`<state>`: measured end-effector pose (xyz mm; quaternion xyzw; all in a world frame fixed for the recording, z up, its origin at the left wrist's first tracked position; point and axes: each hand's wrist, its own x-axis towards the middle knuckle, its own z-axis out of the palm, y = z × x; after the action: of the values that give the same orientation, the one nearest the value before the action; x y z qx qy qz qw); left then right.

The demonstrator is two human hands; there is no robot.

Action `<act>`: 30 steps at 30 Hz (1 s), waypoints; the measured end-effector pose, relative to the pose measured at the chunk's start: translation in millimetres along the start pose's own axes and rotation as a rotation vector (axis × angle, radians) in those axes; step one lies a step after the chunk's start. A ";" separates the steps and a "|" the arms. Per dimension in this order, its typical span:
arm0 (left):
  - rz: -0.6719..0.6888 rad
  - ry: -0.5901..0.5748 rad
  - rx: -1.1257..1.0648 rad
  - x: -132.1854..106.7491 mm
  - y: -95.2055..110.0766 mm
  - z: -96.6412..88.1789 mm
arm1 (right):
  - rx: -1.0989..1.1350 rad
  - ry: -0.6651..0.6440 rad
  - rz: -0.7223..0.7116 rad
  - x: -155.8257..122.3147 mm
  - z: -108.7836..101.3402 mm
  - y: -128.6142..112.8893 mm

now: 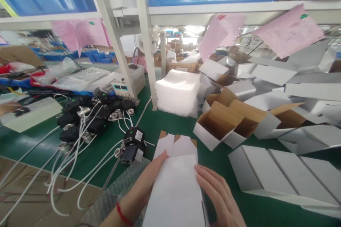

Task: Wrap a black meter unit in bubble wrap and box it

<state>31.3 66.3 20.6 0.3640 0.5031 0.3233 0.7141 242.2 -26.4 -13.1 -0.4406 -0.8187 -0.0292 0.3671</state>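
Flat white carton (177,184) looks light, thin, easily creased; left hand (149,181) and right hand (215,191) grasp its side edges, just right of black adapters (133,145)

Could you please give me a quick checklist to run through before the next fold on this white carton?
1. Both hands on carton: ok, left hand and right hand flank it.
2. Top flaps free: ok, unfolded.
3. Black devices clear of the carton: ok, apart to the left.
4. White cables clear: ok.
5. Open boxes out of the way: ok.
6. Carton bottom closed: cannot tell.
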 end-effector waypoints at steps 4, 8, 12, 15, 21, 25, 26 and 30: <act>0.082 -0.037 0.113 -2.3 -9.4 -6.5 | 0.129 0.034 0.294 -5.5 -0.8 -0.5; 0.786 0.303 0.565 -26.2 -14.7 -27.4 | 0.176 0.098 0.525 -8.1 14.2 1.4; 1.301 -0.045 1.166 -53.6 -8.0 -15.9 | 0.265 0.090 0.593 -7.8 30.0 2.3; 1.168 -0.235 1.515 -41.4 -13.5 9.2 | 0.307 0.087 0.606 -7.7 33.8 3.0; 0.804 -0.307 1.660 -3.9 -34.4 17.1 | 0.297 0.017 0.603 -9.8 32.1 5.4; 0.878 -0.445 1.575 -17.4 -11.2 4.7 | 0.307 0.037 0.623 -12.4 34.7 5.5; 0.879 -0.493 1.571 -19.6 -4.5 3.2 | 0.313 0.040 0.634 -13.6 35.9 5.5; 0.854 -0.572 1.535 -11.6 0.6 5.8 | 0.325 0.039 0.655 -18.8 41.5 5.2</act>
<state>33.5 55.9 28.1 0.9582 0.2069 0.0348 0.1945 228.6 -20.9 -56.5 -0.6148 -0.6208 0.2121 0.4378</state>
